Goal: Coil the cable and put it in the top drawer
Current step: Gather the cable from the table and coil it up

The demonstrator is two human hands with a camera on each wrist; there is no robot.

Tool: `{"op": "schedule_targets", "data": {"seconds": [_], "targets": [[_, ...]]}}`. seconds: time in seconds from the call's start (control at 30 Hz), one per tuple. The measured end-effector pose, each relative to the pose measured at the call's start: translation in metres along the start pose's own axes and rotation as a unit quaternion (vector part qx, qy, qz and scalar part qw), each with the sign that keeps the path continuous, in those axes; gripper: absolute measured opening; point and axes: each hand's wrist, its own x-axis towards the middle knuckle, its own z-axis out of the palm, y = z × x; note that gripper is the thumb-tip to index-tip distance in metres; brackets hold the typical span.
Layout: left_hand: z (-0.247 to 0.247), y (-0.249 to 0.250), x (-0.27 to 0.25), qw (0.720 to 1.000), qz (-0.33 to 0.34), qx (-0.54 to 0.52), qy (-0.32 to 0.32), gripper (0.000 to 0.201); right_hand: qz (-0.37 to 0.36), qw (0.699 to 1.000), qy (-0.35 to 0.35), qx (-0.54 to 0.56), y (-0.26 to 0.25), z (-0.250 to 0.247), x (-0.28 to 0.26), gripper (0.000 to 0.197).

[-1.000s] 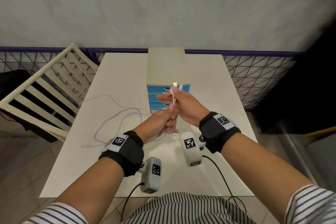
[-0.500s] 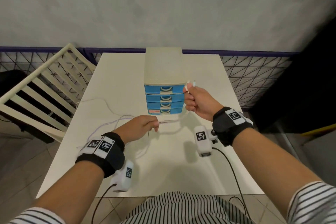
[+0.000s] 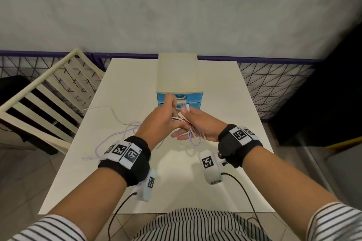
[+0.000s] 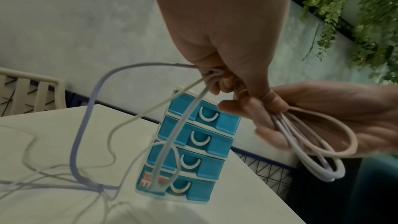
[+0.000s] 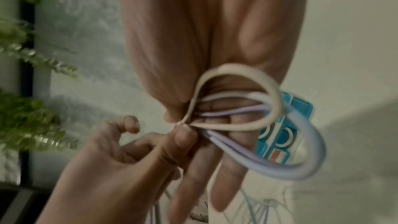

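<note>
A long white and lilac cable is partly gathered into loops (image 3: pixel 194 137) that hang from my right hand (image 3: pixel 186 121), its thumb pinching them against straight fingers. In the right wrist view the loops (image 5: pixel 247 108) cross the palm. My left hand (image 3: pixel 170 107) meets the right one and pinches several cable strands (image 4: pixel 189 67) at the bundle. The rest of the cable (image 3: pixel 117 135) trails loose over the table to the left. Just behind the hands stands the blue drawer unit (image 4: pixel 193 144), with its top drawer (image 4: pixel 228 120) closed.
The white table (image 3: pixel 127 84) holds only the drawer unit and cable. A white slatted chair (image 3: pixel 45 100) stands at its left edge. A wire mesh fence (image 3: pixel 274 84) runs behind, with a dark object (image 3: pixel 323 94) to the right. Green plants (image 4: pixel 366 14) hang on the wall.
Half a second ago my hands were apart, the left drawing cable out to the left. The left hand has since come back to the right one, bringing another length of cable to the bundle.
</note>
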Motion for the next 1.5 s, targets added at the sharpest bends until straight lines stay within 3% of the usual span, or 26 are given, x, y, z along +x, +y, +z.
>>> {"op": "schedule_targets", "data": {"seconds": [0.33,0.43,0.53,0.63,0.73,0.8,0.87,1.07,1.3,1.5], "targets": [[0.0,0.002,-0.001,0.995,-0.029,0.091,-0.003,0.08,0.039,0.997,-0.064,-0.01,0.006,-0.005,-0.008,0.041],[0.001,-0.003,0.002,0.995,-0.031,0.098,-0.012,0.075,0.042,0.995,-0.07,-0.057,0.004,-0.004,-0.01,0.041],[0.002,-0.006,0.004,0.991,-0.086,0.085,-0.053,0.072,0.016,0.977,-0.067,-0.202,-0.001,-0.004,-0.009,0.047],[-0.002,-0.012,0.006,0.975,-0.148,0.08,-0.145,0.047,-0.01,0.964,-0.016,-0.265,-0.004,-0.007,-0.002,0.043],[-0.012,-0.023,0.004,0.954,-0.167,-0.009,-0.248,0.043,-0.008,0.973,0.111,-0.205,-0.005,-0.02,-0.001,0.028],[-0.015,-0.026,0.001,0.939,-0.18,-0.127,-0.263,0.042,-0.011,0.976,0.15,-0.157,-0.003,-0.025,-0.002,0.024],[-0.011,-0.022,-0.001,0.938,-0.161,-0.174,-0.251,0.039,-0.019,0.979,0.156,-0.133,0.003,-0.024,0.001,0.024],[0.018,-0.009,-0.003,0.966,-0.127,-0.12,-0.189,0.035,0.003,0.987,0.156,-0.037,0.009,-0.009,0.006,0.022],[0.027,0.004,-0.001,0.978,-0.086,-0.046,-0.186,0.037,0.009,0.993,0.104,-0.062,0.014,0.01,0.015,0.057],[0.027,-0.003,0.0,0.972,-0.078,0.01,-0.221,0.038,0.002,0.997,0.079,-0.022,0.016,0.007,0.012,0.023]]}}
